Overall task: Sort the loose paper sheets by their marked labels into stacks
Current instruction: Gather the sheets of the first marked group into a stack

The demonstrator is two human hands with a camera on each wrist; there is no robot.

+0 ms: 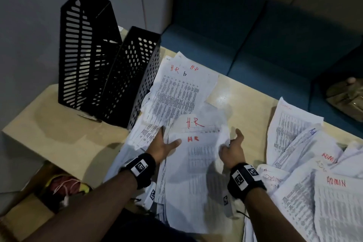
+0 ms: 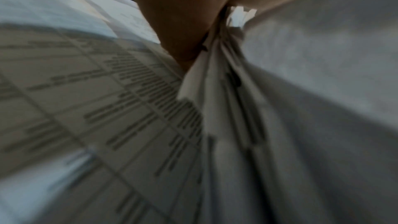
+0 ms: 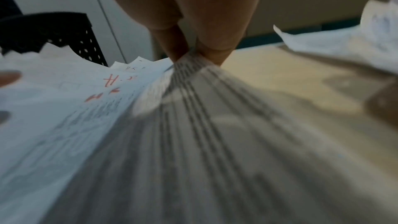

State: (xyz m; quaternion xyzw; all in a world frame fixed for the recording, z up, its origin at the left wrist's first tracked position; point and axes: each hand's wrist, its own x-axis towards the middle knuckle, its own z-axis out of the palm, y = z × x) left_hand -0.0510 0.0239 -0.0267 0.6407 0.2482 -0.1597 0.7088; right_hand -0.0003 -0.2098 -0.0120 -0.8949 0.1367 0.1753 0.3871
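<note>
Printed sheets marked "HR" in red lie in a loose pile at the table's middle. Its nearest sheets are held from both sides. My left hand grips their left edge, thumb on top; the left wrist view shows that hand pinching a bundle of sheet edges. My right hand pinches the curled right edge, and in the right wrist view its fingertips close on the printed sheet. A second pile marked "ADMIN" lies to the right.
Two black perforated file holders stand at the back left of the beige table. A blue sofa runs behind the table, with a bag on it. An open cardboard box sits below the table's left edge.
</note>
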